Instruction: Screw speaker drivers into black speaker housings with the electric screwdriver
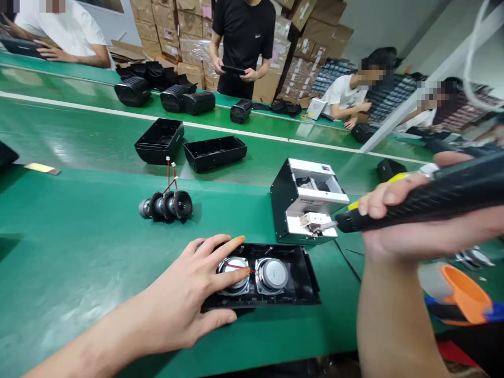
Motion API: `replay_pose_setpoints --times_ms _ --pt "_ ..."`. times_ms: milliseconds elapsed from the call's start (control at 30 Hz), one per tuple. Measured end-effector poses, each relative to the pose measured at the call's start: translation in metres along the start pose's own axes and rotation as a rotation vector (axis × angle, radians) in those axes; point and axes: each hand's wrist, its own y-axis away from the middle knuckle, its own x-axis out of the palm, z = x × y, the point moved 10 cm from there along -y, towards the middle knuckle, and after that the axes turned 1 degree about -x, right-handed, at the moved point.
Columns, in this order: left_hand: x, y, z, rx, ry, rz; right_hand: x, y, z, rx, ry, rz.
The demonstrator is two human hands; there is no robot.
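Observation:
My left hand (205, 286) lies with fingers spread over the left end of a black speaker housing (297, 268). Two round silver speaker drivers sit inside; the right driver (274, 274) is uncovered, and my fingers partly hide the left driver (236, 283). A thin red wire runs between them. My right hand (394, 210) is wrapped round a black electric screwdriver (433, 191), held above the bench on the right. Its tip reaches the front of a white and black screw feeder (311, 202); whether a screw is on the bit, I cannot make out.
Loose speaker drivers (167, 206) with red wires lie left of the feeder. Two open black housings (159, 140) (216, 152) stand behind them. An orange container (466, 294) is at the lower right. Across the bench are several co-workers (244, 42) and black speaker bodies (199, 103).

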Motion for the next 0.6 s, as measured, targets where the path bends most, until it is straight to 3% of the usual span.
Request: replay_pose_setpoints --times_ms 67,133,367,500,600 --pt "0.001 0.0 0.003 0.008 0.004 -0.021 0.016 -0.001 0.005 -0.125 0.083 0.039" --pt "0.002 0.0 0.002 0.025 0.002 -0.028 0.022 0.0 -0.001 -0.112 0.117 0.06" --pt "-0.004 0.004 0.002 -0.075 0.007 -0.085 0.018 0.006 -0.008 -0.055 0.139 0.049" --pt "-0.004 0.004 0.003 -0.075 0.035 -0.09 0.021 0.011 -0.003 -0.05 0.169 0.095" --pt "0.0 0.003 0.002 -0.023 0.043 -0.04 0.009 0.009 0.0 0.015 0.15 0.062"
